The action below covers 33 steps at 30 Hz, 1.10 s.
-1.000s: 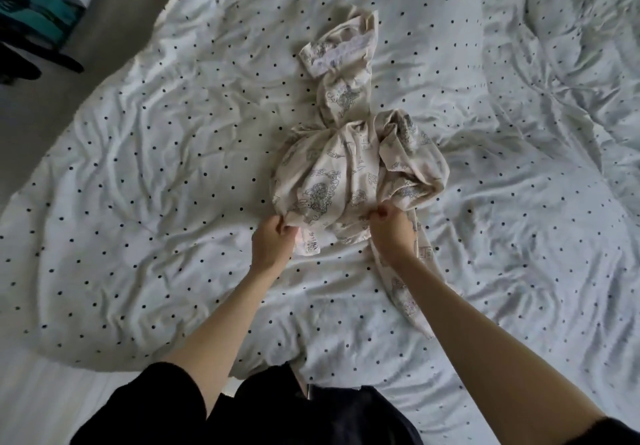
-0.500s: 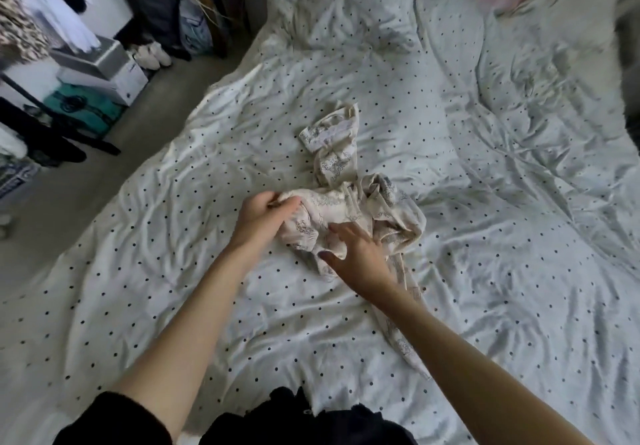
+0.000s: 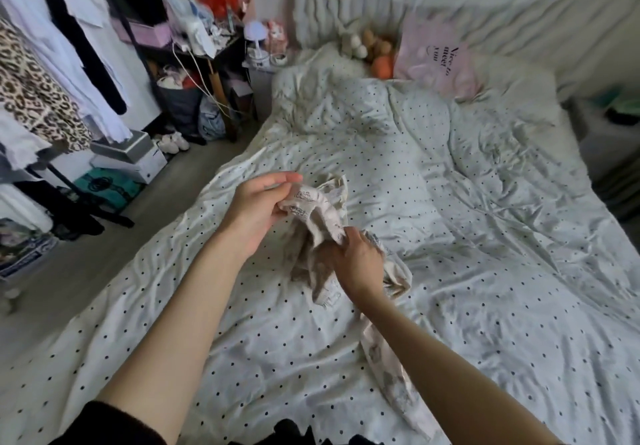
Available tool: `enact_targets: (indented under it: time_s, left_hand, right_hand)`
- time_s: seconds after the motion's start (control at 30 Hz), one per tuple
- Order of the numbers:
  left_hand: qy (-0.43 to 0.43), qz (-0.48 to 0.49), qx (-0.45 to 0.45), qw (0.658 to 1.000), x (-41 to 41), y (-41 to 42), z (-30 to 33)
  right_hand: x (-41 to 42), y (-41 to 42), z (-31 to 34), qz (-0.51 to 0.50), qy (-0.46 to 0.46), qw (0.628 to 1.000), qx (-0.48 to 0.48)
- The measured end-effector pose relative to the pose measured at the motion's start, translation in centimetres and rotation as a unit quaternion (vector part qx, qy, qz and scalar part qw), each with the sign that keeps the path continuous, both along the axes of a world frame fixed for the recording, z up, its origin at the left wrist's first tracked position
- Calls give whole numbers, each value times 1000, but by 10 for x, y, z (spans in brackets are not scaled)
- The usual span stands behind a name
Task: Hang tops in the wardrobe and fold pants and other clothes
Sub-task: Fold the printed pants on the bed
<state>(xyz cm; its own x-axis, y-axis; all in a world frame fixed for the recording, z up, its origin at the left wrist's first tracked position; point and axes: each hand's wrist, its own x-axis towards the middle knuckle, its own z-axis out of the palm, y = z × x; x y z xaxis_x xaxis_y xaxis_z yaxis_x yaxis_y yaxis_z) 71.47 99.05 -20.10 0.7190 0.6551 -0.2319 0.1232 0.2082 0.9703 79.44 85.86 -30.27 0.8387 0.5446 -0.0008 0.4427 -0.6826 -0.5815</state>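
Pillow (image 3: 437,58) lettering partly reads "Nice to meet".

Worn on the head, looking forward and down along both forearms to the left hand (image 3: 258,207) and right hand (image 3: 358,264), close in. Wide angle: takes in the bed (image 3: 485,271) ahead, the clothes rack (image 3: 41,91) at left. Only one view.

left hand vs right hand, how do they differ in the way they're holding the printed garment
The left hand sits higher and pinches an edge of the printed garment between thumb and fingertips, palm towards the camera. The right hand is lower, back towards the camera, fingers curled round a bunched part. Both grip the same garment above the polka-dot duvet.
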Motion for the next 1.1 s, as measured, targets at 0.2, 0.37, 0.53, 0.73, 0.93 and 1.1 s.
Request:
enact_targets:
  time_s: [0.2,0.37,0.53,0.73,0.93,1.1]
  left_hand:
    - [78,50,-74,993,-19,14,-3]
    - [222,-76,44,971,-22,6,-14]
    - [388,-22,402,829,-8,-8,-41]
    - [306,81,450,835,0,24,-11]
    - [93,70,385,915,23,59,73]
    - [-84,-15,293,952,31,67,135]
  right_hand:
    - [41,-42,16,-49,-38,998,14]
    - [67,-48,47,-31,-25,999,-7]
    - [83,-40,89,-11,-46,999,8]
    - [113,-41,133,4,-118,993,2]
    - [155,-49,197,-27,-86,991,101]
    - [163,-58,259,51,141,918,367]
